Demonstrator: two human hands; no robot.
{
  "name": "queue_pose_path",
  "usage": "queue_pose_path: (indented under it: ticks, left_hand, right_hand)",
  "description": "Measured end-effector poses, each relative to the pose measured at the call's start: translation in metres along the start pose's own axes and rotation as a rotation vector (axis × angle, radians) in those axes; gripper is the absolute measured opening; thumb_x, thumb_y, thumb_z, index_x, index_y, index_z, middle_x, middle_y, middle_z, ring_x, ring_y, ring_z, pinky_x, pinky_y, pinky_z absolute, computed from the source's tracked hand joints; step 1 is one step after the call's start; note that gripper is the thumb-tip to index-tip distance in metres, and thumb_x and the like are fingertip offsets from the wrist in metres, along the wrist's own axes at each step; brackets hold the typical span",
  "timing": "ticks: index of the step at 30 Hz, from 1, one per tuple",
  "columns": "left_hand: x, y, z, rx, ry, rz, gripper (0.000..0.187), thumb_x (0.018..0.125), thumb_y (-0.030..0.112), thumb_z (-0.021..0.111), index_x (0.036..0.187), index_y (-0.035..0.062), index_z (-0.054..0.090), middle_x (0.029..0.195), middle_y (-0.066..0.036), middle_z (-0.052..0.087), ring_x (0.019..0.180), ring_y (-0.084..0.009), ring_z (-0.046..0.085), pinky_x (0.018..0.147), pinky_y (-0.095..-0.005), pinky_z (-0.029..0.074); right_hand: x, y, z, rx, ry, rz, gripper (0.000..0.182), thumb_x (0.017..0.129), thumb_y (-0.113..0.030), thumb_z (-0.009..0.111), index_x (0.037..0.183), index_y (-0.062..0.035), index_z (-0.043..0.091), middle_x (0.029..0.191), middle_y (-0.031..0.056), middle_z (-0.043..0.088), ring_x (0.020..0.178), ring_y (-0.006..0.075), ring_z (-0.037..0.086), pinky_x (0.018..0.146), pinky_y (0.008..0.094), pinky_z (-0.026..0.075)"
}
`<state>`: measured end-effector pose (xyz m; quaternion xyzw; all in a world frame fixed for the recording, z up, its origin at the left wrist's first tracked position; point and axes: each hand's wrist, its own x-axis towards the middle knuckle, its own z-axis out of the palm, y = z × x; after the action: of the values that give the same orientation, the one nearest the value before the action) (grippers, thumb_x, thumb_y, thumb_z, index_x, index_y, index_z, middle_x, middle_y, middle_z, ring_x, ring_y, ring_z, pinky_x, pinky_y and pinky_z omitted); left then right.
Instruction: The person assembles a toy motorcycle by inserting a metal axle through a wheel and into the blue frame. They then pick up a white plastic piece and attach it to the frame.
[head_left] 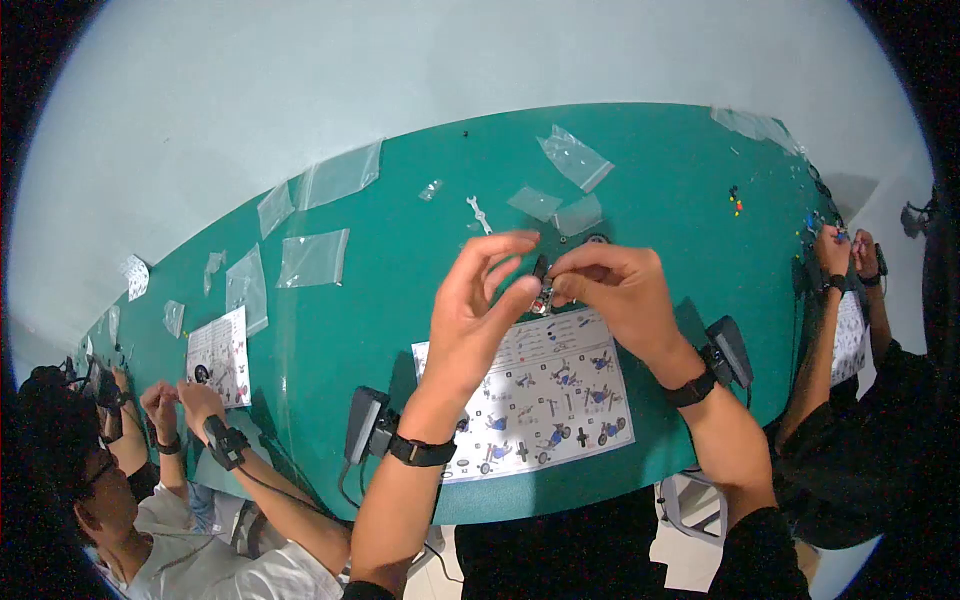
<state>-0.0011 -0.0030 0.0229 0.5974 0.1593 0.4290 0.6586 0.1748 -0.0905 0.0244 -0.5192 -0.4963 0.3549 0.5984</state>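
A small toy-model assembly [543,297] with dark, silvery and reddish bits is held up over the table's middle. My right hand [622,295] pinches it between thumb and fingertips from the right side. My left hand [470,300] is curved at its left, with the fingers apart and the thumb tip right at the assembly. Below both hands lies a printed instruction sheet [545,410] showing steps of a small motorbike model. Just beyond my right fingers, a round black wheel [597,240] is partly hidden.
A white wrench [479,215] lies ahead on the green table [400,330]. Clear plastic bags [575,158] are spread about the far side. Co-workers sit at both sides, one person's hands [185,405] left and another's [848,250] right. Small coloured parts [738,203] lie at right.
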Motion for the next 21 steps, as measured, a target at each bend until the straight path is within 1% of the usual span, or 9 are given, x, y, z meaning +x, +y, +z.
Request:
queue_pose_path:
  ticks: [2,5,8,11,14,17,19,21]
  left_hand:
    - [0.0,0.002,-0.003,0.198,0.032,-0.211,0.036,0.09,-0.007,0.071,0.125,0.0014,0.066,0.127,-0.015,0.071,0.132,-0.0242,0.06,0.118,-0.0411,0.042]
    - [0.0,0.0,-0.006,0.164,-0.052,-0.056,0.033,0.093,-0.002,0.072,0.126,0.0022,0.065,0.125,-0.014,0.071,0.13,-0.0225,0.061,0.118,-0.0414,0.042]
    - [0.0,-0.004,-0.008,-0.033,-0.13,0.127,0.03,0.097,0.007,0.075,0.125,0.0024,0.067,0.124,-0.011,0.071,0.125,-0.0195,0.063,0.116,-0.0402,0.044]
    - [0.0,0.006,0.001,0.114,-0.002,0.017,0.036,0.09,-0.008,0.073,0.124,0.0024,0.067,0.127,-0.012,0.071,0.13,-0.0215,0.061,0.118,-0.0406,0.043]
    - [-0.001,0.006,-0.001,0.071,0.028,-0.31,0.039,0.088,-0.011,0.072,0.125,0.0018,0.066,0.129,-0.013,0.069,0.135,-0.0226,0.058,0.122,-0.0418,0.039]
    - [-0.001,0.003,-0.008,0.211,-0.133,0.074,0.034,0.092,-0.005,0.071,0.126,0.0016,0.066,0.126,-0.012,0.069,0.13,-0.022,0.061,0.118,-0.0401,0.043]
    - [-0.001,0.0,0.001,0.087,-0.085,0.152,0.03,0.098,0.004,0.071,0.127,0.0008,0.066,0.125,-0.011,0.069,0.121,-0.0192,0.063,0.109,-0.0358,0.047]
    - [-0.001,0.0,0.003,0.108,-0.032,0.087,0.028,0.1,0.007,0.07,0.126,0.0002,0.067,0.125,-0.01,0.07,0.118,-0.0186,0.064,0.105,-0.034,0.05]
  right_hand:
    - [0.0,0.0,0.001,0.018,-0.006,-0.007,0.012,0.094,-0.003,0.076,0.103,0.004,0.078,0.092,0.0094,0.079,0.083,0.0131,0.074,0.075,0.0271,0.06]
    - [0.0,0.004,-0.002,-0.056,0.026,-0.008,0.013,0.093,-0.004,0.077,0.103,0.0038,0.077,0.092,0.009,0.078,0.083,0.013,0.074,0.075,0.0271,0.06]
    - [0.0,0.003,0.0,0.036,0.005,-0.005,0.013,0.093,-0.004,0.077,0.104,0.0032,0.077,0.092,0.0087,0.078,0.083,0.0131,0.074,0.076,0.0272,0.06]
    - [-0.001,0.0,0.002,0.014,-0.002,-0.002,0.012,0.094,-0.004,0.077,0.103,0.0033,0.077,0.093,0.0084,0.078,0.084,0.0133,0.074,0.076,0.0273,0.06]
    - [-0.001,0.0,0.001,0.019,-0.014,-0.002,0.012,0.094,-0.004,0.076,0.103,0.0034,0.077,0.094,0.0083,0.078,0.084,0.0133,0.074,0.076,0.0272,0.06]
    - [0.001,0.004,-0.003,-0.038,0.01,-0.016,0.012,0.094,-0.004,0.076,0.103,0.0035,0.077,0.093,0.0085,0.078,0.084,0.0133,0.074,0.076,0.0271,0.06]
    - [-0.001,0.002,0.0,-0.004,0.001,-0.014,0.012,0.094,-0.003,0.076,0.103,0.0037,0.077,0.093,0.0086,0.078,0.084,0.0133,0.074,0.075,0.0272,0.06]
    - [-0.001,0.002,0.002,0.019,-0.004,-0.009,0.012,0.094,-0.003,0.076,0.103,0.0038,0.077,0.092,0.0087,0.078,0.083,0.0134,0.074,0.075,0.0272,0.06]
